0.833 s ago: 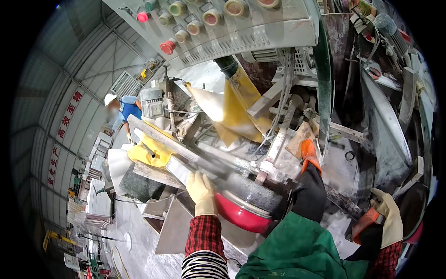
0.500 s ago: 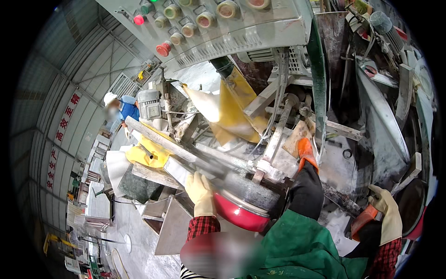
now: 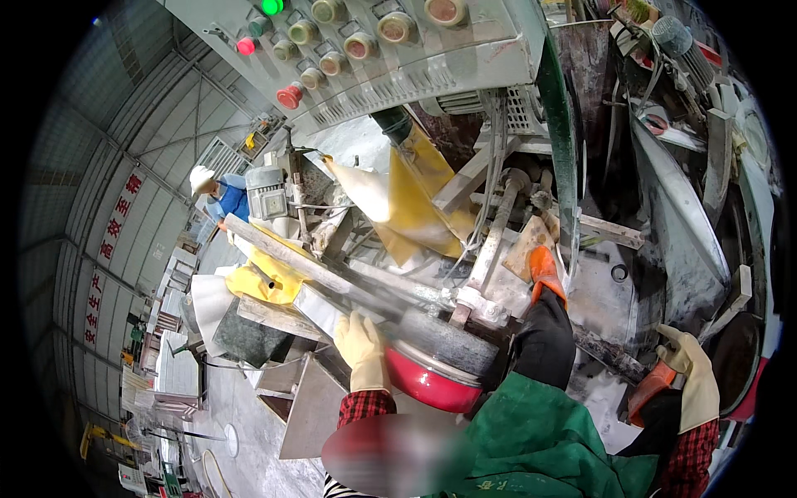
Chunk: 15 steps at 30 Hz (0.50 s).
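Our left hand [image 3: 360,349], in a cream rubber glove, lies flat with fingers together, pressed on the near edge of the grey stone slab [image 3: 332,303] that runs across the machine bed. It grips nothing; the palm just bears down. Just beside it, touching the slab's underside as far as we can tell, sits the round red housing of the polishing head [image 3: 427,383], with a dark grey drum [image 3: 448,340] above it.

Our right hand [image 3: 693,378], same cream glove, is well apart at the right, fingers curled loosely over an orange handle [image 3: 650,390]. We cannot tell whether they close fully on it.

Between the hands: our knee in a black boot with an orange toe [image 3: 544,274], planted up on the wet machine frame, and the green apron [image 3: 540,440] below.

Further out, the grey control panel with round red and green buttons [image 3: 374,41] hangs overhead. A yellow plastic splash sheet [image 3: 415,199] drapes behind the slab. A person in a blue jacket and white hat [image 3: 217,192] stands far left.

Risks as we judge them:
- Left fingers sit close to the rotating head; a slip on the wet stone could carry them into it.
- The slab may shift, since only flat pressure steadies it.
- The boot on a slick frame could skid and throw our weight forward.
- The loose apron hangs near moving parts.
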Each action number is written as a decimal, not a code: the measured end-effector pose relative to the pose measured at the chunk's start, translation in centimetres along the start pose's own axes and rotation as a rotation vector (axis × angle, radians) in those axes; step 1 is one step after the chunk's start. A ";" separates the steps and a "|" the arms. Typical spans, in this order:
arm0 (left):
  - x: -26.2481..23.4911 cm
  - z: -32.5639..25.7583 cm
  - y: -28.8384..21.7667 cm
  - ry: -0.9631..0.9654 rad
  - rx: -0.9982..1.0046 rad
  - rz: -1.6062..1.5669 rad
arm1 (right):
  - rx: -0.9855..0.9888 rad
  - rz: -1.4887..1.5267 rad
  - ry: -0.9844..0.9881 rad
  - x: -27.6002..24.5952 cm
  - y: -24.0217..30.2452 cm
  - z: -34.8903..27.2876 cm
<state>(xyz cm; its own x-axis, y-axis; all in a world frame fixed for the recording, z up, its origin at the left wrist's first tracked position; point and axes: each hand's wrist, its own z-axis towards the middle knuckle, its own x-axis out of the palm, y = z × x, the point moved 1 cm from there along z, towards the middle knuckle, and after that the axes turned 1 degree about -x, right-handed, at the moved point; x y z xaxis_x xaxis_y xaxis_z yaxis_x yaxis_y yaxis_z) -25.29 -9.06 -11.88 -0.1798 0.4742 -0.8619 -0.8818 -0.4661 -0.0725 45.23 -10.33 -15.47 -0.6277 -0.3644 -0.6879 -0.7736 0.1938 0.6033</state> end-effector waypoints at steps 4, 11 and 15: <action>0.0 -0.2 0.1 0.054 -0.014 -0.017 | -0.112 -0.039 -0.078 0.4 -0.7 0.3; 0.0 -0.9 -0.4 0.053 -0.027 0.019 | -0.007 0.017 -0.021 0.1 -0.3 -0.2; -0.8 -1.1 -1.1 0.027 -0.008 0.020 | -0.075 -0.035 -0.042 0.0 -0.2 -0.2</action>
<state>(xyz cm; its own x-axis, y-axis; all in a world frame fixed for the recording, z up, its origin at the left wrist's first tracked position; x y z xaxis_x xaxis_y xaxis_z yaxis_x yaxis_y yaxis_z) -23.73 -9.72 -11.63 -0.1856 0.4444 -0.8764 -0.8744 -0.4816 -0.0590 45.41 -10.57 -15.46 -0.6044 -0.3306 -0.7248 -0.7877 0.1122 0.6057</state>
